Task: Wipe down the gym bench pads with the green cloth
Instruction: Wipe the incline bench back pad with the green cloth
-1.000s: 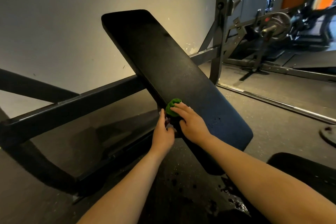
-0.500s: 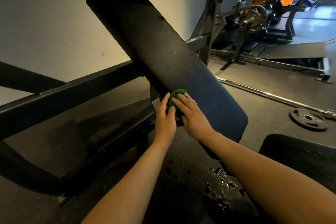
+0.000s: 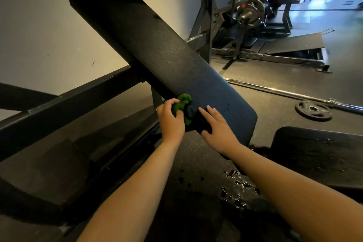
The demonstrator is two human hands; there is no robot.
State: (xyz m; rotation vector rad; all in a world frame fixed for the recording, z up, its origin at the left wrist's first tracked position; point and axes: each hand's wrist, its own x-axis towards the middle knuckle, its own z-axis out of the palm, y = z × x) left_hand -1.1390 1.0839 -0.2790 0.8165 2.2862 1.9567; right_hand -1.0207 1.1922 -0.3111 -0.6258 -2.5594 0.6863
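Two hands sit low on a long black textured bench pad (image 3: 167,55) running 11 to 5 o'clock. Left hand (image 3: 170,122) clutches a crumpled green cloth (image 3: 184,100) in curled fingers at the pad's left edge. Right hand (image 3: 220,127), at the cloth's 4 o'clock, lies flat, fingers straight.

The black back pad (image 3: 157,45) stands tilted, its high end toward the wall and its low end near the person. The green cloth (image 3: 181,104) sits bunched against its lower left edge, gripped by the left hand (image 3: 170,122). Of the two hands, the right hand (image 3: 218,127) rests flat on the pad just beside the cloth. The speckled rubber floor (image 3: 265,94) carries a weight plate (image 3: 313,111) lying flat, a barbell (image 3: 275,91) just beyond it, and dark wet drops (image 3: 237,182) (scattered below the pad's low end).
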